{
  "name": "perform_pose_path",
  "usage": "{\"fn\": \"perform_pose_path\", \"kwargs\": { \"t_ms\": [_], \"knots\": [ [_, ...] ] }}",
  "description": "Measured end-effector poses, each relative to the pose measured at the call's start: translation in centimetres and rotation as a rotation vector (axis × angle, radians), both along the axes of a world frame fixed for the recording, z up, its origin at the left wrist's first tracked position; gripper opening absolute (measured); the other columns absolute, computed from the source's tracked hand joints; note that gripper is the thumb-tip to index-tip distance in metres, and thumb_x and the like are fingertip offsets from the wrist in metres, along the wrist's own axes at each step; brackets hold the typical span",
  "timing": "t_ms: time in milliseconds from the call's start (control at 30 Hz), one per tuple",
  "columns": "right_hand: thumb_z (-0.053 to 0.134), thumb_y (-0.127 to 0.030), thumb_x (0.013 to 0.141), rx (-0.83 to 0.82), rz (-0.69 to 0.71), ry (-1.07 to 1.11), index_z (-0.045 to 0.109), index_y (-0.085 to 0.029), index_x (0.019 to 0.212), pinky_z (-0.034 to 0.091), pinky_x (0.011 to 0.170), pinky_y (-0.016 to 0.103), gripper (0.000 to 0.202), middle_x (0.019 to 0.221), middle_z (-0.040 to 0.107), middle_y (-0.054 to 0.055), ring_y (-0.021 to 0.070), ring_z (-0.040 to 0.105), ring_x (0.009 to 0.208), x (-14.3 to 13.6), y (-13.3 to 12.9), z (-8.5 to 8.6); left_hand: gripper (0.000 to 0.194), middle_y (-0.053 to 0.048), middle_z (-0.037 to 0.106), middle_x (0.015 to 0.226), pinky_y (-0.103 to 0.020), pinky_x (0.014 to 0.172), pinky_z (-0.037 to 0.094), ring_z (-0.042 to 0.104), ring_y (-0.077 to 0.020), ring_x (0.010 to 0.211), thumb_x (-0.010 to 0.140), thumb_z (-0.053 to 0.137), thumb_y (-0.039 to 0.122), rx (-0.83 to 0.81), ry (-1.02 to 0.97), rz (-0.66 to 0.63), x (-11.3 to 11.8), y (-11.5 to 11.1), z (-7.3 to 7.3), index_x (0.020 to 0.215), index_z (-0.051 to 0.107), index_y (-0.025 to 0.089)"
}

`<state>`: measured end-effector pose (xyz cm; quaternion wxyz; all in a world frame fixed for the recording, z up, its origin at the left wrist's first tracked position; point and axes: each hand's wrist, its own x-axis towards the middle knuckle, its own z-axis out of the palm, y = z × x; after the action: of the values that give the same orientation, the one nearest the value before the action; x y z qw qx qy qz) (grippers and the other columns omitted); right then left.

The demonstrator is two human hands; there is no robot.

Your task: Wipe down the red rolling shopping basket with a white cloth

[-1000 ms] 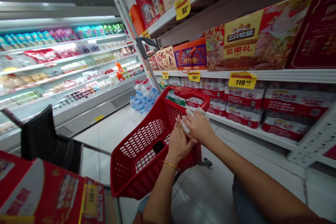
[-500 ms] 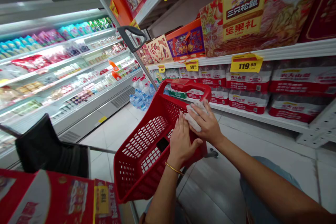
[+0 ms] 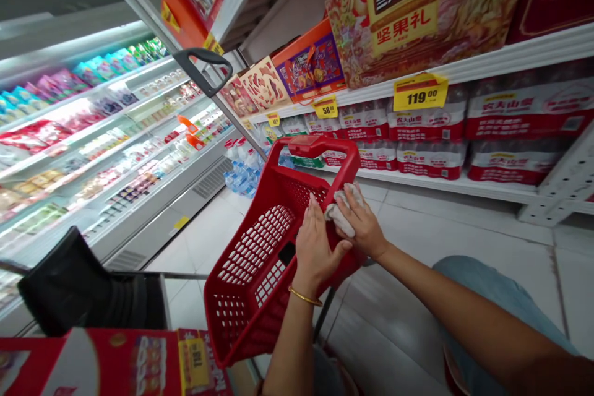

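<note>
A red plastic shopping basket [image 3: 292, 189] with perforated walls stands tilted in view before me. My left hand [image 3: 316, 238] lies along its near rim, fingers stretched out together and thumb apart, gripping nothing. Held in my right hand [image 3: 364, 228] is a crumpled whitish cloth [image 3: 342, 220], pressed against the basket's corner by the handle end. The fingers bend over the cloth, which partly hides the rim there. A small dark patch [image 3: 287, 252] shows inside the basket; I cannot tell what it is.
Shelves on the right hold gift boxes [image 3: 403, 0] above packs of bottled water [image 3: 431, 158]. A lit refrigerated display [image 3: 116, 117] runs along the left. Red boxes [image 3: 111, 362] and a black chair-like object [image 3: 83, 288] are at lower left. A grey loop handle [image 3: 185, 59] rises behind the basket.
My right hand has slid the cloth slightly down along the basket's corner, and the cloth looks more bunched. My left hand stays on the rim. The whole view has shifted a little.
</note>
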<state>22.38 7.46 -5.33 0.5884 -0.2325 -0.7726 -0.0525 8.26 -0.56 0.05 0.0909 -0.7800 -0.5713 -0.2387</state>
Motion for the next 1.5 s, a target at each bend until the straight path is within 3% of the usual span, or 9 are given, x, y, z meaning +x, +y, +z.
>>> {"fn": "perform_pose_path", "kwargs": {
  "t_ms": [200,300,400,533,667,933,1200,1367,1500],
  "knots": [
    [0.059,-0.021,0.088,0.012,0.036,-0.068,0.02,-0.009,0.154,0.037,0.111,0.066,0.078,0.155,0.028,0.026,0.0358,0.023,0.146,1.1,0.6,-1.7,0.102,-0.024,0.015,0.16,-0.053,0.116,0.03,0.022,-0.034,0.148,0.088,0.024,0.079,-0.009,0.022,0.005,-0.2,0.1,-0.1,0.156,0.003,0.006],
    [0.057,-0.02,0.09,0.015,0.038,-0.073,0.023,-0.01,0.154,0.042,0.11,0.059,0.073,0.153,0.034,0.024,0.033,0.028,0.145,1.9,0.4,-1.4,0.101,-0.025,0.018,0.16,-0.052,0.116,0.031,0.023,-0.0333,0.148,0.088,0.019,0.079,-0.003,0.033,0.014,-0.2,0.0,-0.1,0.155,0.009,0.004],
    [0.055,-0.02,0.091,0.023,0.022,-0.064,0.03,-0.012,0.152,0.042,0.11,0.058,0.066,0.151,0.04,0.021,0.0328,0.028,0.145,2.3,-0.2,0.3,0.099,-0.025,0.021,0.159,-0.05,0.117,0.03,0.024,-0.0321,0.148,0.089,0.013,0.077,0.017,0.036,0.01,0.0,-0.3,-0.1,0.154,0.013,0.002],
    [0.055,-0.021,0.091,0.045,-0.016,-0.084,0.05,-0.019,0.141,0.03,0.114,0.066,0.051,0.145,0.051,0.013,0.0345,0.016,0.148,1.9,-1.0,3.6,0.096,-0.024,0.029,0.156,-0.05,0.116,0.032,0.026,-0.0321,0.147,0.091,0.012,0.075,0.051,0.045,0.013,0.4,-0.8,-0.2,0.151,0.026,0.001],
    [0.06,-0.027,0.088,0.006,-0.05,-0.168,0.063,-0.014,0.127,0.033,0.115,0.058,0.041,0.135,0.061,0.011,0.0363,0.022,0.147,1.4,-1.2,5.8,0.095,-0.025,0.038,0.151,-0.051,0.113,0.036,0.033,-0.034,0.144,0.091,0.013,0.075,0.086,0.062,0.023,0.7,-1.1,-0.4,0.147,0.033,0.001],
    [0.058,-0.03,0.089,-0.163,-0.091,-0.386,0.067,-0.015,0.122,0.038,0.113,0.049,0.037,0.126,0.067,0.01,0.0311,0.052,0.128,2.3,-0.5,8.7,0.096,-0.026,0.038,0.151,-0.052,0.114,0.035,0.033,-0.0349,0.143,0.091,0.02,0.075,0.07,0.08,-0.01,0.6,-1.1,-0.4,0.149,0.028,-0.001],
    [0.055,-0.032,0.09,-0.317,-0.191,-0.675,0.069,-0.018,0.116,0.038,0.106,0.042,0.033,0.122,0.068,0.009,0.0268,0.06,0.116,4.3,1.8,13.8,0.099,-0.024,0.029,0.156,-0.051,0.117,0.032,0.027,-0.0329,0.147,0.089,0.02,0.077,0.004,0.047,-0.046,0.7,-1.5,0.0,0.153,0.016,0.002],
    [0.054,-0.033,0.089,-0.391,-0.199,-0.873,0.072,-0.02,0.097,0.043,0.095,0.035,0.024,0.107,0.072,0.009,0.0244,0.064,0.105,4.6,2.6,16.8,0.1,-0.022,0.029,0.157,-0.051,0.116,0.032,0.026,-0.0331,0.147,0.088,0.021,0.079,0.013,0.04,-0.054,0.6,-1.5,-0.1,0.155,0.014,0.005],
    [0.051,-0.037,0.088,-0.478,-0.256,-0.989,0.072,-0.019,0.09,0.046,0.076,0.031,0.027,0.097,0.073,0.011,0.0242,0.068,0.091,4.2,2.6,17.9,0.103,-0.023,0.027,0.157,-0.049,0.119,0.029,0.024,-0.032,0.148,0.087,0.02,0.081,0.002,0.047,-0.076,0.4,-1.6,-0.1,0.154,0.017,0.003]
  ]
}}
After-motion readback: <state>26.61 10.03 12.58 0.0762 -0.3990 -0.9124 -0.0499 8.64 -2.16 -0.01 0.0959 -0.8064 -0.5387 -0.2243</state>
